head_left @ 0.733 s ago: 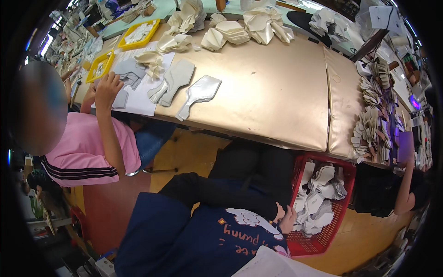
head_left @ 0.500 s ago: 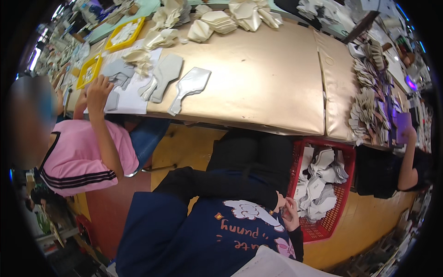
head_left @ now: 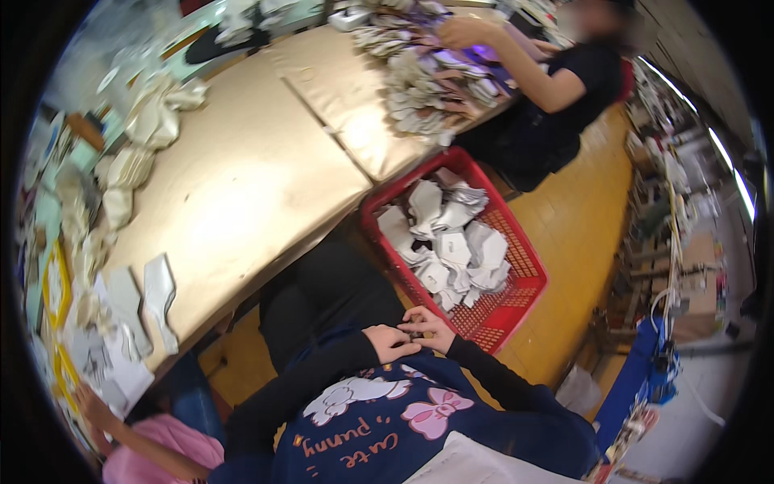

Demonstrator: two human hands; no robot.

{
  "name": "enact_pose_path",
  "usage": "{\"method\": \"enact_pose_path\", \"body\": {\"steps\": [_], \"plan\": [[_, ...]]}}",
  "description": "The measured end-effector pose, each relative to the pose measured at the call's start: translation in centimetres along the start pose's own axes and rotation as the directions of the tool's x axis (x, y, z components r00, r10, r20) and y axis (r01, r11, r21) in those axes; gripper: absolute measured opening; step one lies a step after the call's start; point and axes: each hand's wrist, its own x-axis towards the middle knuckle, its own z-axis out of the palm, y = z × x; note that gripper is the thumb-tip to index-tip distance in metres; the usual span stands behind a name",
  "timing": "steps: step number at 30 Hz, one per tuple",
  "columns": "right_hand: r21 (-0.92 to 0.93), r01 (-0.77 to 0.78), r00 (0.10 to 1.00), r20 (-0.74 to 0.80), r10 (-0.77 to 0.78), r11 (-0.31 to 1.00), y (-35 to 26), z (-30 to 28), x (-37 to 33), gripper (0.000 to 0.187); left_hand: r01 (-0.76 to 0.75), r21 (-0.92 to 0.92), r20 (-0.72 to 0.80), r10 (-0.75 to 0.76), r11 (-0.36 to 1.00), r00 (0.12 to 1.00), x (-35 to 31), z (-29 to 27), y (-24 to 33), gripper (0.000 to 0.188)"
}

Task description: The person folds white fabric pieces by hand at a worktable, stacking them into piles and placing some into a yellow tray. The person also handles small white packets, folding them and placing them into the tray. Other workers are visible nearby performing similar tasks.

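My two hands meet in front of my dark blue printed shirt (head_left: 363,427). My left hand (head_left: 389,344) has its fingers bent toward the right one. The fingers of my right hand (head_left: 431,329) are curled, their tips touching the left fingers. Something small and dark shows between the fingertips, too small to name. Just beyond my hands stands a red plastic basket (head_left: 526,300), holding stacks of white and grey cut pieces (head_left: 454,248).
A gold-covered table (head_left: 234,177) carries cream stacks (head_left: 129,167) and a grey paddle-shaped stack (head_left: 159,290). Beside me at left, a person in pink (head_left: 165,452) works near yellow trays (head_left: 58,282). At far right, a person in black (head_left: 556,97) handles strips piled on the table (head_left: 427,73).
The view has swung to the right, bringing the basket nearer the middle. My hands, earlier partly hidden by my sleeve, now show more fully and remain together.
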Motion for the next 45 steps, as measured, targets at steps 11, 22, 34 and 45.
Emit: {"method": "enact_pose_path", "body": {"steps": [11, 22, 34, 45], "plan": [[0.76, -0.376, 0.826, 0.015, 0.564, 0.53, 5.8, -1.3, -1.6, 0.029, 0.399, 0.073, -0.334, -0.355, 0.914, 0.873, 7.4, -2.7, -1.9, 0.032], [0.193, -0.54, 0.705, -0.429, 0.565, 0.819, 9.5, 1.9, 8.3, 0.036, 0.513, 0.308, -0.59, -0.262, 0.801, 0.764, 3.5, -6.2, -4.0, 0.029], [0.46, -0.753, 0.208, -0.513, 0.833, 0.471, 25.8, -13.6, 19.3, 0.101, 0.386, -0.281, -0.607, -0.475, 0.879, 0.638, -6.5, -11.9, -4.9, 0.015], [0.844, -0.514, 0.483, 0.135, 0.865, 0.155, 20.7, -19.6, 19.5, 0.05, 0.383, -0.379, -0.526, -0.536, 0.843, 0.66, -6.1, -11.0, -5.6, 0.017]]}}
